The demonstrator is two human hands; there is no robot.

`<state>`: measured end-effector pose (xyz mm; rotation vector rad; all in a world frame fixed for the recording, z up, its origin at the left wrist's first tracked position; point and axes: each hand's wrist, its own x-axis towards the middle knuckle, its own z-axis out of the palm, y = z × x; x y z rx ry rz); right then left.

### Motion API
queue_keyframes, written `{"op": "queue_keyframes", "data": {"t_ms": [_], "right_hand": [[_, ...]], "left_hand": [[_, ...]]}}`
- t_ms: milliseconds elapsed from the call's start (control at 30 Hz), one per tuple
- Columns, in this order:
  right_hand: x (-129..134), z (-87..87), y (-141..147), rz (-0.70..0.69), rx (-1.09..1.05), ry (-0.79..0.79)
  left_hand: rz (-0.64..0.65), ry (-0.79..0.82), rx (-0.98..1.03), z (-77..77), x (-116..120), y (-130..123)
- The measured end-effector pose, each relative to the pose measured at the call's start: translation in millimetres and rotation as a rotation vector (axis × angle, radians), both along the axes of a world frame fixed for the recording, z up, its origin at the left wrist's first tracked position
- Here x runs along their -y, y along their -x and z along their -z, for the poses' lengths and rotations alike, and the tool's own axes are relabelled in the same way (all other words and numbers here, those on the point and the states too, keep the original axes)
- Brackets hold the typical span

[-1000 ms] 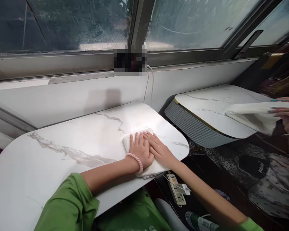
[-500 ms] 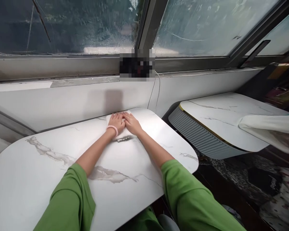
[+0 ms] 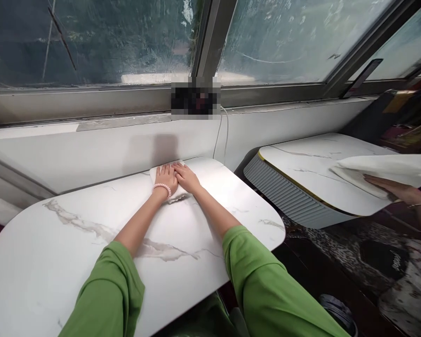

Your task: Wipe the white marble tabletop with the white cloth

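Both my hands press on a folded white cloth (image 3: 178,194) at the far edge of a white marble-patterned table (image 3: 91,267). My left hand (image 3: 166,179), with a pink coiled band at its wrist, lies flat with its fingers stretched forward. Beside it my right hand (image 3: 186,178) also rests flat on the cloth, its fingertips touching or just over the left hand's fingers. Neither hand grips the cloth; part of it is hidden beneath them.
A second marble-patterned table (image 3: 301,161) with a ribbed side stands to the right. Another person's hand (image 3: 393,187) lies on a white cloth (image 3: 365,180) there. Behind my table are a low wall, windows, a thin cable (image 3: 227,135) and a blurred dark object.
My hands and the cloth have shifted slightly left along the far edge. On the right table, the other person's cloth has moved left and their hand has come into clear view.
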<state>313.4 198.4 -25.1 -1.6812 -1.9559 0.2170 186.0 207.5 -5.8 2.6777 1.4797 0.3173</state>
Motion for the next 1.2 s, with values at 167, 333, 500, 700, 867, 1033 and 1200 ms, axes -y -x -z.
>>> {"op": "queue_keyframes", "data": {"t_ms": [167, 333, 500, 700, 867, 1033, 1200], "right_hand": [[56, -2.6, 5, -0.037, 0.009, 0.033], [122, -2.3, 6, -0.038, 0.023, 0.023], [189, 2.7, 2, -0.043, -0.003, -0.03], [240, 5.7, -2, 0.021, -0.033, -0.081], [243, 6.0, 0, 0.048, -0.069, -0.117], [244, 5.6, -2, 0.032, -0.102, -0.104], [244, 7.1, -5, 0.035, -0.128, -0.112]], "left_hand": [[0.012, 0.024, -0.018, -0.4, 55, 8], [0.017, 0.01, -0.009, 1.1, 120, 11], [0.055, -0.013, -0.012, 2.8, 180, 9], [0.132, -0.024, -0.011, 4.0, 219, 5], [0.151, -0.044, -0.03, 3.4, 222, 7], [0.155, -0.004, -0.046, 0.9, 223, 8], [0.173, 0.021, -0.049, -1.5, 223, 7]]}}
